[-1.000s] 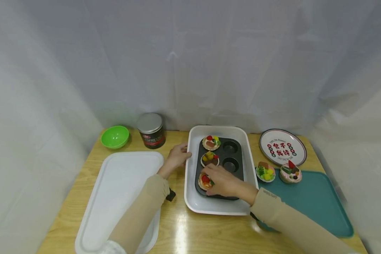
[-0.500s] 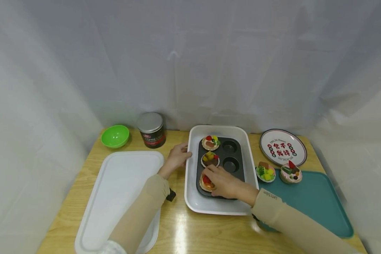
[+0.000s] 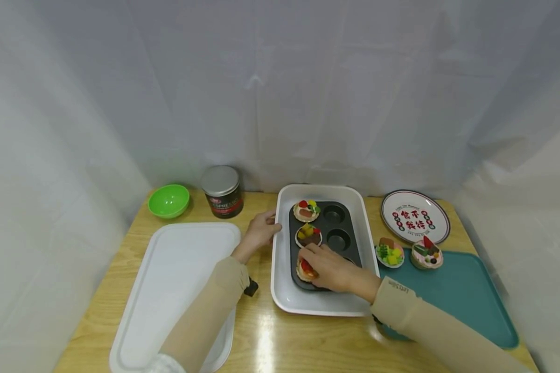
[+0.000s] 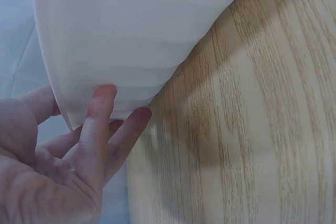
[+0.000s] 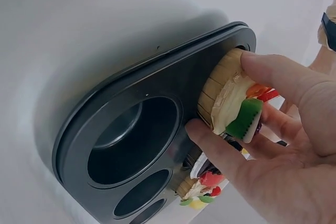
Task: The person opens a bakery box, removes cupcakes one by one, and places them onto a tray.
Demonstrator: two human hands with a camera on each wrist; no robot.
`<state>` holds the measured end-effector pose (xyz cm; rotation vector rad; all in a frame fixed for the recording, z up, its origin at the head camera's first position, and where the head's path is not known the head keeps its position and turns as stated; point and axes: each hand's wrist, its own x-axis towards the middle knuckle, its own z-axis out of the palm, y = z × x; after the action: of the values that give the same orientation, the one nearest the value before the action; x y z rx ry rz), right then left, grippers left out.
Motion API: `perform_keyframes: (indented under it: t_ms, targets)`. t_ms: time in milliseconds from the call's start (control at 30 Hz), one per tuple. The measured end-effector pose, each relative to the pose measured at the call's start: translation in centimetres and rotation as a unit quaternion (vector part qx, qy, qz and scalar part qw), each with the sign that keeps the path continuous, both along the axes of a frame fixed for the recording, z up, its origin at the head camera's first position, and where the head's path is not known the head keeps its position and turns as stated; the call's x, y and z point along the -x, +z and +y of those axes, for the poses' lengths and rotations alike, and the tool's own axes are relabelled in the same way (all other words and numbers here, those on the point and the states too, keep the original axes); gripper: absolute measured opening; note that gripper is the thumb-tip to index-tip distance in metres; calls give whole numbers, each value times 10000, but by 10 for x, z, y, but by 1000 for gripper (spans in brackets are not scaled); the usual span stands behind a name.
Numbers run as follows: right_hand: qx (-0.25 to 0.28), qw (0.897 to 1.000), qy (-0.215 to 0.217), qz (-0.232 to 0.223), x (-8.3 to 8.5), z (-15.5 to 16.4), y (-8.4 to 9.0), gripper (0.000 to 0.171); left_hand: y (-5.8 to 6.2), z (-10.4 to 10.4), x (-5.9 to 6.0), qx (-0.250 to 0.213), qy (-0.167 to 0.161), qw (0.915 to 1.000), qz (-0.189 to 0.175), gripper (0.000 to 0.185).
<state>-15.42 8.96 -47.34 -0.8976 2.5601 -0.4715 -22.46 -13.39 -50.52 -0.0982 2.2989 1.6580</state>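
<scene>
Since 1 s ago the muffin pan [image 3: 332, 241] has rotated slightly inside the white dish [image 3: 280, 290], its near end swinging toward 5 o'clock, and the right hand [image 3: 332, 268] with the near tart [image 3: 305, 270] has shifted a little with it; the left hand [image 3: 260, 230] has not moved. The right hand's thumb and fingers [image 5: 218, 150] are curled around the tart, pinching its pastry shell [image 5: 223, 85] while it sits in the pan's near-left cup; the wrist view shows the fruit topping between the fingers. The left hand rests against the dish's left rim at about 9 o'clock of the pan, fingers [image 4: 100, 124] fairly straight and pressed flat on the outer wall, not wrapped. Two more tarts [image 3: 308, 234] fill the other left-column cups; the right-column cups are bare. At 3 o'clock of the dish, two small cakes [image 3: 390, 254] sit at the far edge of a teal tray [image 3: 471, 305], with a printed plate [image 3: 415, 215] beyond at 1 o'clock. At 9 o'clock lies a white tray [image 3: 168, 290]; a dark jar [image 3: 222, 191] and a green bowl [image 3: 169, 200] stand at 10 o'clock.
</scene>
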Motion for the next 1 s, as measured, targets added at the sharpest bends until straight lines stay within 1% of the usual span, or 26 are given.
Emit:
perform_keyframes:
  t_ms: [233,467,700,1000]
  targets:
    - [242,9995,-202,-91,4,-2,-1,48,0,-1,-1,-35,10,10000,-58,61]
    - [480,9981,-332,-213,4,-2,2,47,-2,-1,1,68,18,9999,-81,61]
    - [561,9973,-388,-269,3,-2,4,46,-3,-1,2,133,4,9999,-30,60]
    - [646,9970,-354,-240,4,0,3,47,-1,-2,0,120,-39,9999,-25,60]
